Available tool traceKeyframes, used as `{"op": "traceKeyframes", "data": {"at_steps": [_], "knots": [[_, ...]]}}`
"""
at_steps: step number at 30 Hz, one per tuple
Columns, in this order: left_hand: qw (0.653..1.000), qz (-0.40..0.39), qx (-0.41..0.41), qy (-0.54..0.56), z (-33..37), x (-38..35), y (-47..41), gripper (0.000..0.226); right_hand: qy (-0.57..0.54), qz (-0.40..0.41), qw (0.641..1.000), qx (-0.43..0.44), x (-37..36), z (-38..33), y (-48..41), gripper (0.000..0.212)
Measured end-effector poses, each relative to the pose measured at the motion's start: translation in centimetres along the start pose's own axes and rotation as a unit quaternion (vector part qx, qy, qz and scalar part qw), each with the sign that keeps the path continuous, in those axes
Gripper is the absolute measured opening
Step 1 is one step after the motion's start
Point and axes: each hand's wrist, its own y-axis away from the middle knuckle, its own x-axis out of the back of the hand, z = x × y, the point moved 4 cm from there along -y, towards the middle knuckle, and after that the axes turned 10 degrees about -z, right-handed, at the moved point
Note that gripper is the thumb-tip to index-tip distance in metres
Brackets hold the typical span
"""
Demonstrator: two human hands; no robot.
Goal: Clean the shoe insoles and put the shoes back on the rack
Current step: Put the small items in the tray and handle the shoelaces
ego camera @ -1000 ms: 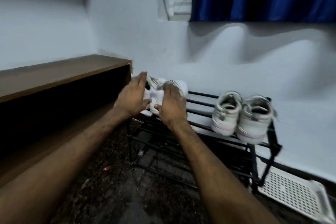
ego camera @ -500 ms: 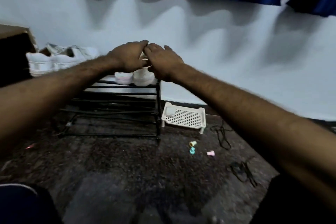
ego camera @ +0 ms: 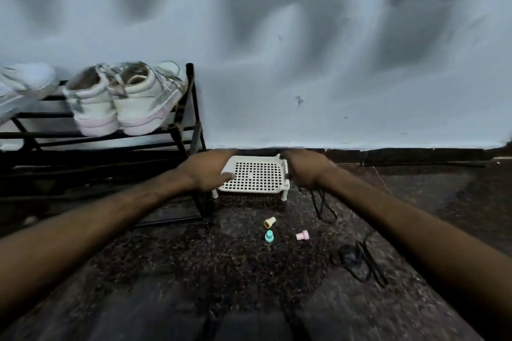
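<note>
White shoes point(ego camera: 119, 99) on rack point(ego camera: 191, 97), well up-L of fingers point(ego camera: 225, 175) gripping tray point(ego camera: 255, 178).

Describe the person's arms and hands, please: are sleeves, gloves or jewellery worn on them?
Both arms are bare: the left arm and the right arm show no sleeve up to the picture's edge. The left hand and the right hand wear no gloves. No watch or bracelet shows at either wrist. Rings cannot be judged from this view.

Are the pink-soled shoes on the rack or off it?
On: pink-soled shoes rest side by side on top rails of the black rack.
</note>
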Motion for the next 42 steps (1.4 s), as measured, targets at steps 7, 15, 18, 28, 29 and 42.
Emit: {"op": "traceKeyframes", "data": {"at_steps": [7,15,18,28,29,42], "knots": [[0.998,-0.048,0.051,0.006,-4.3,-12.1,-7.8,0.065,-0.030,-0.046,0.998,0.003,-11.5,2.8,-6.6,0.032],[0.994,-0.042,0.011,0.098,-2.5,-22.5,-12.1,0.051,0.005,-0.262,0.965,-0.025,-20.6,6.1,-9.3,0.050],[0.990,-0.056,0.002,0.128,-1.3,-24.7,-13.2,0.053,-0.009,-0.291,0.956,-0.031,-22.1,7.1,-8.9,0.040],[0.993,-0.035,0.013,0.114,1.4,-26.4,-15.8,0.048,-0.016,-0.268,0.963,-0.019,-24.2,7.7,-11.1,0.026],[0.993,-0.035,0.004,0.112,1.6,-26.6,-15.7,0.043,-0.021,-0.261,0.965,-0.013,-24.4,7.8,-11.3,0.025],[0.941,0.193,0.163,0.226,-6.4,-20.3,-17.0,0.025,-0.458,0.023,0.888,0.000,-17.7,6.5,-16.9,0.002]]}}
